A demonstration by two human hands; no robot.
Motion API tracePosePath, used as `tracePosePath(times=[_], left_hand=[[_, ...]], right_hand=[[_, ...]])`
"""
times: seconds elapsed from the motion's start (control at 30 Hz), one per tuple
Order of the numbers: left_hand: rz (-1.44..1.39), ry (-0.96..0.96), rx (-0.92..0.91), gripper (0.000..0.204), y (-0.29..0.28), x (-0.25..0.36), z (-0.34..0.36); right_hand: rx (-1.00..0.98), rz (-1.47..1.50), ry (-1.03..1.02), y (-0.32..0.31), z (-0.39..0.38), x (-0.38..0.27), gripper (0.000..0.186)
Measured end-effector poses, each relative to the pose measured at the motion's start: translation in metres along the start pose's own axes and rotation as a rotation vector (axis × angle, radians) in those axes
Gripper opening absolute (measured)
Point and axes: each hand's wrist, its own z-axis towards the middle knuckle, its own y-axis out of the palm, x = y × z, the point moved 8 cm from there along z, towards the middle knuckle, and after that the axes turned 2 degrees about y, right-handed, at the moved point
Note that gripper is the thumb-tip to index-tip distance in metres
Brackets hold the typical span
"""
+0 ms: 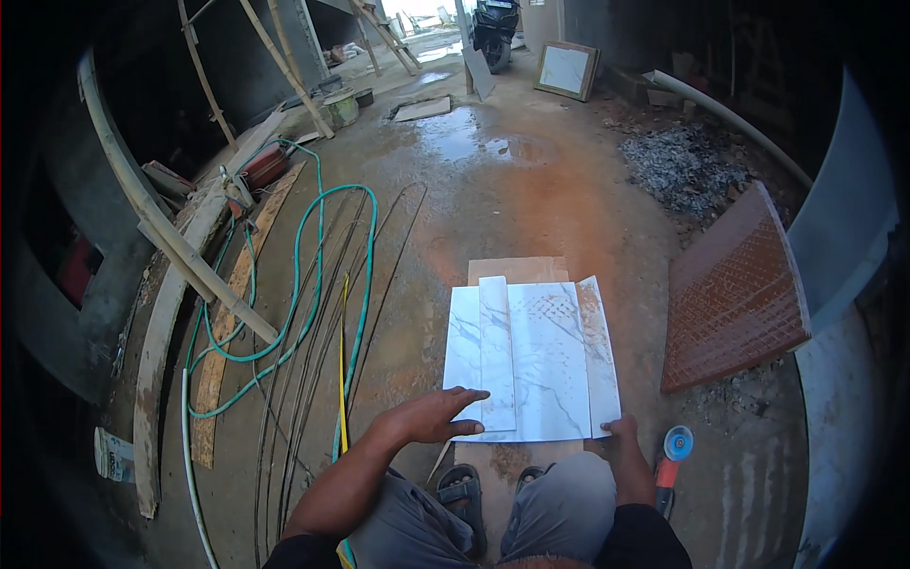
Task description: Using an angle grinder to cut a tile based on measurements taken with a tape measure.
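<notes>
A white marble-patterned tile [550, 360] lies before my knees on a brown board [517, 269]. Over its left part rests a narrow tile strip [497, 360]; a second strip [597, 365], smeared with brown dust, lies along its right edge. My left hand [444, 415] is at the lower left of the tile, fingers stretched and thumb apart, the tips by the narrow strip. At the lower right corner, my right hand [621, 434] pinches the end of the dusty strip; its fingers are partly hidden. An angle grinder [671, 465] with a blue disc lies right of my right forearm.
On the left lie a green hose [374, 237], several thin steel rods [318, 332], a yellow tape measure [343, 379] and wooden planks [251, 313]. Stacked brown-backed tiles [730, 294] lean at the right, near grey rubble [682, 166]. A puddle [455, 137] lies ahead.
</notes>
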Motion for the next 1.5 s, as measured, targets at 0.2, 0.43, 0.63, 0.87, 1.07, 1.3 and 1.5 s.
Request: tracePosePath(times=[0.2, 0.43, 0.63, 0.87, 1.07, 1.3, 1.5], left_hand=[[0.021, 0.014, 0.016, 0.065, -0.002, 0.005, 0.003], [0.048, 0.038, 0.078, 0.061, 0.0, 0.017, 0.011], [-0.052, 0.005, 0.075, 0.064, 0.005, 0.007, 0.008], [-0.107, 0.035, -0.075, 0.061, 0.02, -0.023, 0.029], [0.106, 0.147, -0.157, 0.061, 0.038, -0.028, 0.055], [0.032, 0.147, -0.279, 0.058, 0.06, -0.02, 0.057], [0.07, 0.168, -0.287, 0.058, 0.059, -0.022, 0.07]], right_hand=[[0.029, 0.873, -0.04, -0.035, -0.044, -0.011, 0.048], [0.232, 0.931, -0.4, -0.179, -0.125, -0.094, 0.037], [0.309, 0.818, -0.482, -0.268, -0.265, -0.093, 0.031], [0.55, 0.345, -0.411, -0.363, -0.483, 0.033, 0.035], [0.688, 0.183, -0.039, -0.403, -0.676, 0.157, 0.038], [0.806, 0.333, 0.385, -0.386, -0.852, 0.333, 0.043], [1.023, 0.632, 0.787, -0.333, -0.952, 0.525, 0.038]])
